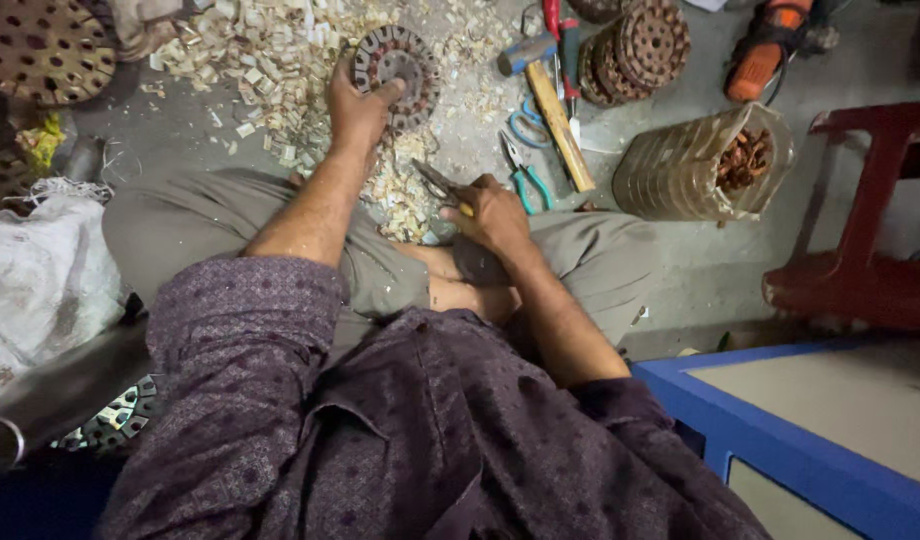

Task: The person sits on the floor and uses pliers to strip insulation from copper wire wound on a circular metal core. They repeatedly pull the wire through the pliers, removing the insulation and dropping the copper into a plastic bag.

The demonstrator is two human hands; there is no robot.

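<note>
Hammer (550, 100), pliers (525, 175) crowding right side

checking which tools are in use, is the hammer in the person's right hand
No, the hammer lies on the floor beside the pliers, while the right hand grips a different, smaller tool.

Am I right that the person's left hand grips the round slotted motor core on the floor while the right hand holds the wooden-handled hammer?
Not quite: in the head view the right hand holds a small yellow-handled tool; the hammer lies on the floor. The left hand does grip the motor core.

A floor workshop: hammer (545, 85), pliers (523, 172), stacked motor stators (635, 50) and paper scraps (270, 60) litter the concrete.
</note>
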